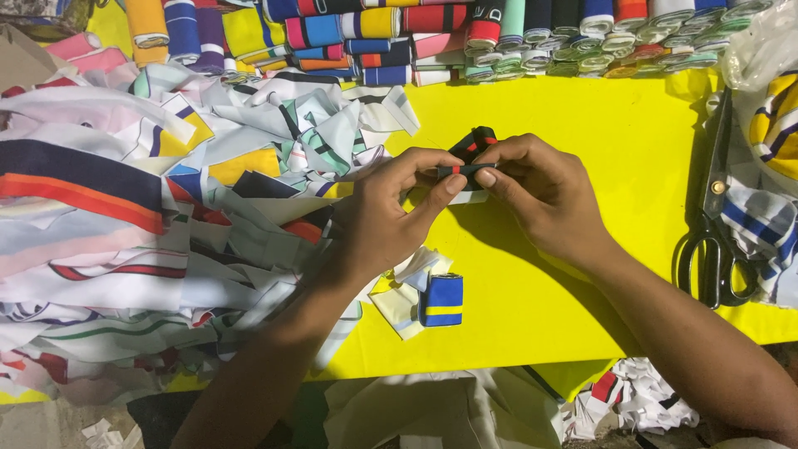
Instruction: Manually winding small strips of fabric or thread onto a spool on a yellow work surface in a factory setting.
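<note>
Both of my hands pinch one small strip of black knit fabric with red stripes (470, 146) over the yellow table (582, 150). My left hand (391, 208) grips its left end with thumb and fingers. My right hand (536, 191) grips the right end, and part of the strip loops up behind the fingers. A folded blue and yellow cuff piece (441, 300) lies on the table below my hands, beside some pale scraps.
A big heap of striped fabric pieces (150, 208) covers the left side. Rows of rolled striped bands (465, 37) line the far edge. Large black scissors (715, 224) lie at the right, next to more striped cloth (769, 208). Scraps (640, 399) hang below the front edge.
</note>
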